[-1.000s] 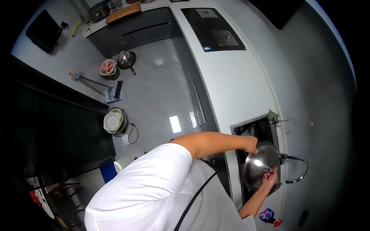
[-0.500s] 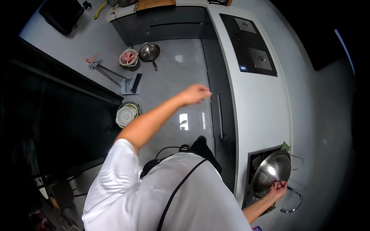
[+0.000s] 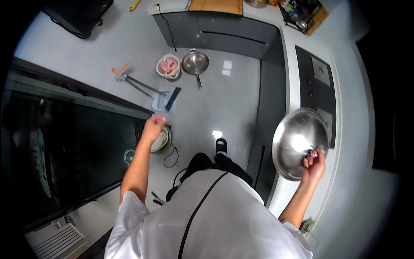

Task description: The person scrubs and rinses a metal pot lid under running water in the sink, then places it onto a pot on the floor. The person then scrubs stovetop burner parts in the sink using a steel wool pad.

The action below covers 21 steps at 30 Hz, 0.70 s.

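A large domed stainless steel pan lid (image 3: 286, 138) hangs tilted over the counter on the right. My right hand (image 3: 316, 164) grips it by the dark knob at its centre, and the lid hides part of the counter and cooktop beneath. Out to the left, my left hand (image 3: 154, 128) is held in the air with its fingers curled in and nothing seen in them. Below that hand, partly covered by it, are stacked bowls or basins (image 3: 163, 142) on the floor.
A steel frying pan (image 3: 195, 62) and a lined bin (image 3: 168, 67) stand on the floor ahead. A dustpan (image 3: 160, 102) with a brush is by the left wall. The built-in cooktop (image 3: 308, 82) sits in the white counter (image 3: 294, 97). A cable (image 3: 174, 160) lies near my feet.
My right hand has carried the pan lid up and forward along the counter, away from the sink area. My left hand has swung to the left. My body has moved forward.
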Tool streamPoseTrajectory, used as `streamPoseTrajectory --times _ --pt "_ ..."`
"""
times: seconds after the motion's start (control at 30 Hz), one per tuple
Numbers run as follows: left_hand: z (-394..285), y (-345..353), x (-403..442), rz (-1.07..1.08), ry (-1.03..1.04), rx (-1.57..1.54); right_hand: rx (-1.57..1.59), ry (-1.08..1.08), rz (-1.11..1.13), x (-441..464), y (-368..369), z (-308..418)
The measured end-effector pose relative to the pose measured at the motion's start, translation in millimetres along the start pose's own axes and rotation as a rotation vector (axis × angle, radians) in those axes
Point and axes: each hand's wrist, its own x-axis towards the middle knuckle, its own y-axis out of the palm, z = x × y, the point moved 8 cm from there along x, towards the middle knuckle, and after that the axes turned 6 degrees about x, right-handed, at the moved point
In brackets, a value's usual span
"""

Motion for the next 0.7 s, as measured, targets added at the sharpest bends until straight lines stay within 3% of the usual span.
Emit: streamPoseTrajectory --times 0.23,0.3,0.37,0.43,0.5,0.6,0.7 --pt "-113 82 107 0.147 0.163 -0.179 -0.381 0.246 0.262 155 269 -193" --pt "-145 100 161 0.192 0.320 -0.009 -0.482 0.281 0.304 180 336 -253" --pt "-192 99 199 0.226 0.347 0.013 -0.564 0.326 0.351 213 388 -321" --pt "-188 112 265 0.269 0.321 0.004 -0.661 0.360 0.446 258 423 -402" --pt "-196 120 338 0.271 0.298 -0.007 -0.698 0.395 0.355 279 467 -464" --pt "-213 117 411 0.304 0.204 0.078 -0.740 0.413 0.421 310 522 -545" --pt "-175 151 501 0.304 0.160 -0.120 -0.782 0.404 0.418 336 556 -619"
